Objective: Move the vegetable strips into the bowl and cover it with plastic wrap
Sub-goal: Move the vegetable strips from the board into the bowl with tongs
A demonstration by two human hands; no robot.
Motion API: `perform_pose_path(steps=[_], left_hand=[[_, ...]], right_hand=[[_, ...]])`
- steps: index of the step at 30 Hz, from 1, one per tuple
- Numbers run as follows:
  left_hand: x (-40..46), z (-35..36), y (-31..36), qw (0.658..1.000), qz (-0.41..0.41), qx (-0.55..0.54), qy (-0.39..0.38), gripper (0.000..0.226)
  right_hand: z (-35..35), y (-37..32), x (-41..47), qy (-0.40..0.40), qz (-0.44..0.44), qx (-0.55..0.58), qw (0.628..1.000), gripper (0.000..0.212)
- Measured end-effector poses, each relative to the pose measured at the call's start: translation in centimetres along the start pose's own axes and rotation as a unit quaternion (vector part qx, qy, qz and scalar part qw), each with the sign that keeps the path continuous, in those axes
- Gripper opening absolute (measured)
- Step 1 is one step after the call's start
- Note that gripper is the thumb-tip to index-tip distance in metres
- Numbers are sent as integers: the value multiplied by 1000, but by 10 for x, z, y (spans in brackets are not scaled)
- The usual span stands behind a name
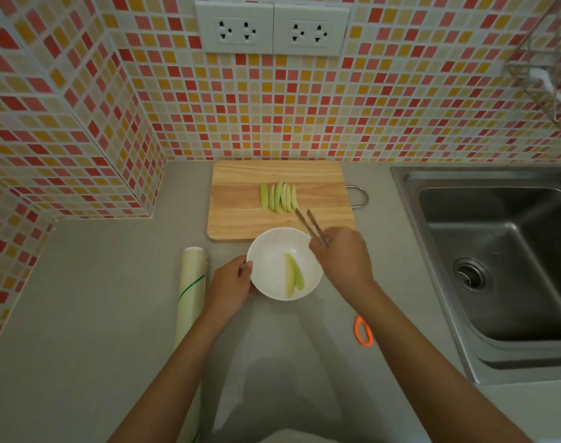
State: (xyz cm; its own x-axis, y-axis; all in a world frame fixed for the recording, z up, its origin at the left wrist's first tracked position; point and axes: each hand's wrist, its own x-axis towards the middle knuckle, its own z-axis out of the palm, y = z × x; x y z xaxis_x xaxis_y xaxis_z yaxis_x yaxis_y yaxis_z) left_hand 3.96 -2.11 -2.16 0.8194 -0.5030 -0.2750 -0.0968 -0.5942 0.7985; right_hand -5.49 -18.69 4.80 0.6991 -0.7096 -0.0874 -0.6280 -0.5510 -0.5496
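Now | round white bowl (pixel 274 247) | curved green strips (pixel 278 197) | wooden board (pixel 241 199)

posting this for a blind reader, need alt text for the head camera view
A person's right hand reaches chopsticks toward green vegetable strips on a wooden cutting board, while the left hand grips a white bowl already holding two strips. A plastic wrap roll lies left of the bowl, a steel sink at right.
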Motion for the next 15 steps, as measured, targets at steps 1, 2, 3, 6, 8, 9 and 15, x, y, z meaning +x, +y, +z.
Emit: perform_pose_path(steps=[1,2,3,6,8,9,15], left_hand=[[0,0,0,1000,0,0,0,28],[1,0,0,1000,-1,1,1,28],[1,0,0,1000,-1,1,1,28],[1,0,0,1000,-3,-2,1,28],[1,0,-1,1000,-3,-2,2,28],[1,0,-1,1000,-4,-1,2,28],[2,1,-1,1000,-7,2,-1,29]], right_hand=[[1,-3,18,1,8,-8,1000,34],[5,-6,35,-9,10,-26,1000,33],[9,-8,49,-24,7,-51,998,31],[26,-11,78,-56,1,-103,993,33],[33,-13,86,-54,-3,-113,992,36],[34,-15,89,-52,-5,-111,992,37],[19,-13,70,-28,7,-20,999,39]])
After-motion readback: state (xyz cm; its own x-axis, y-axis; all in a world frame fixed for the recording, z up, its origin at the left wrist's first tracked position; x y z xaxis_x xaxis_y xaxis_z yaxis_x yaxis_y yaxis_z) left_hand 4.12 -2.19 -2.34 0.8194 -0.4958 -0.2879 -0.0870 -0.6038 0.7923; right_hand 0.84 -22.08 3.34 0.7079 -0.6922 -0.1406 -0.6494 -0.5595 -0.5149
